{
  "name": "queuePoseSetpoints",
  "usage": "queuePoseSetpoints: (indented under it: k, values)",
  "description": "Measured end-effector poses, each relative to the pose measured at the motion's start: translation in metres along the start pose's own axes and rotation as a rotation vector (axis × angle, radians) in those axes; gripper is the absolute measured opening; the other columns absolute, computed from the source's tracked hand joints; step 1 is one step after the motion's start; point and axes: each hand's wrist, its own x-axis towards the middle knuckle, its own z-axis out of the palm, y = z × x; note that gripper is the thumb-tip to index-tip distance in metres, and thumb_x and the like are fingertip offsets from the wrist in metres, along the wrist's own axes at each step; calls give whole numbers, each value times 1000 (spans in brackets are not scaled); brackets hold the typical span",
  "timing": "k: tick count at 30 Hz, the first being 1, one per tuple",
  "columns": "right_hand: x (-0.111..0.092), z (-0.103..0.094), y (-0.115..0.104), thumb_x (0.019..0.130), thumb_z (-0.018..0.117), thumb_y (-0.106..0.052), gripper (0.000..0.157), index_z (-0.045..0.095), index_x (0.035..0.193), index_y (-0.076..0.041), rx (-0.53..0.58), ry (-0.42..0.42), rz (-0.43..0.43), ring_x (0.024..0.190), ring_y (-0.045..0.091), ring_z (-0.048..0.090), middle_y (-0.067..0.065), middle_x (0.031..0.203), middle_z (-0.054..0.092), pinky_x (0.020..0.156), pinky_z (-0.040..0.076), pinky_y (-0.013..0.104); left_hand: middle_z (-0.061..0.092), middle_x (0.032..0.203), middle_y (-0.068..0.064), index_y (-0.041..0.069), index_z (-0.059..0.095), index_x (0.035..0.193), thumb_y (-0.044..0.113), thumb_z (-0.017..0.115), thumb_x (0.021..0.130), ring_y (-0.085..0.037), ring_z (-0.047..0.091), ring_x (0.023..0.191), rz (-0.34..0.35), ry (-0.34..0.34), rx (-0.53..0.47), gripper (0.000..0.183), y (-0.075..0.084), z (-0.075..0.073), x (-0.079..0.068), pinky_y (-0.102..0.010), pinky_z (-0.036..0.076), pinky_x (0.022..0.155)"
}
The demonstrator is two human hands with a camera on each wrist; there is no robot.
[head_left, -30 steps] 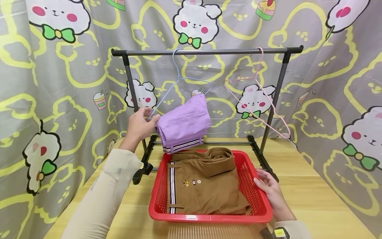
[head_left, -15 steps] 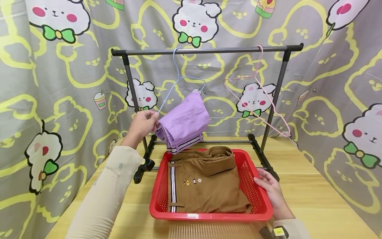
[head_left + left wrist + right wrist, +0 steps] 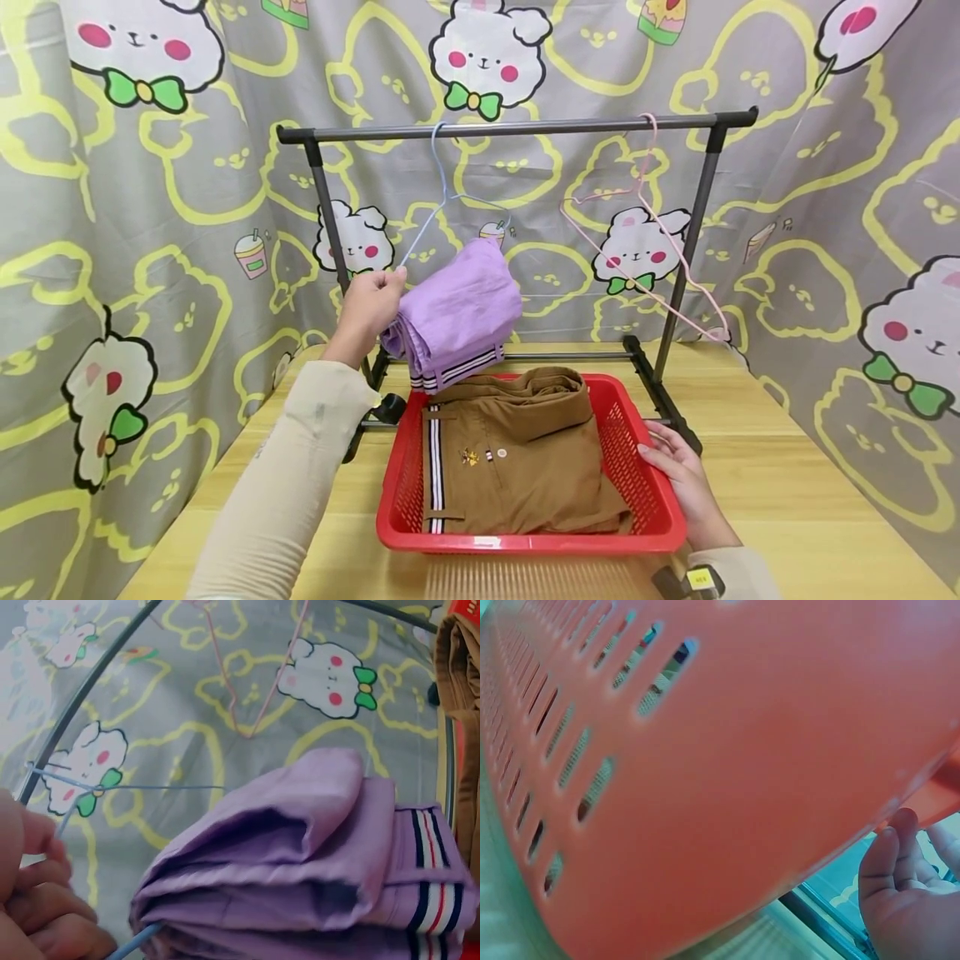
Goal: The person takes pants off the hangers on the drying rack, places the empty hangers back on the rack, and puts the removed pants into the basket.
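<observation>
The folded purple trousers (image 3: 465,304) hang over the lower bar of a blue hanger (image 3: 427,227), hooked on the rack's rail. My left hand (image 3: 367,310) grips the left side of that hanger, beside the trousers; in the left wrist view its curled fingers (image 3: 45,896) show at the lower left and the hanger's bar enters the cloth. My right hand (image 3: 684,479) holds the right rim of a red plastic basket (image 3: 570,546), with the thumb on the rim. Folded brown trousers (image 3: 525,475) with a striped waistband lie in the basket, below the purple pair.
A pink hanger (image 3: 660,225) with nothing on it hangs at the right of the grey rail (image 3: 525,128). The rack's black feet (image 3: 663,396) stand on the wooden table (image 3: 780,467) behind the basket. A patterned curtain (image 3: 810,275) surrounds the table.
My left hand has moved slightly right and closed its fingers on the blue hanger. Hanger and purple trousers have turned and shifted a little left. The right hand and basket have stayed almost still.
</observation>
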Motion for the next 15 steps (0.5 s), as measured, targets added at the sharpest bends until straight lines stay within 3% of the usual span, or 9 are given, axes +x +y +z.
queuePoseSetpoints:
  k: [6, 15]
  values:
    - [1, 1, 1, 95, 44, -4, 38, 30, 130, -2, 1, -12, -17, 92, 15, 60, 0, 107, 56, 71, 52, 34, 48, 67, -8, 10, 45, 54, 52, 47, 88, -24, 45, 72, -50, 161, -28, 54, 2, 1, -1, -34, 36, 60]
    - [2, 0, 1, 95, 44, -6, 37, 30, 129, -4, 1, -23, -4, 91, 15, 60, 0, 105, 58, 71, 52, 34, 37, 46, 2, 14, 41, 44, 43, 55, 87, -21, 42, 59, -36, 274, -113, 54, 5, 0, 0, -32, 33, 54]
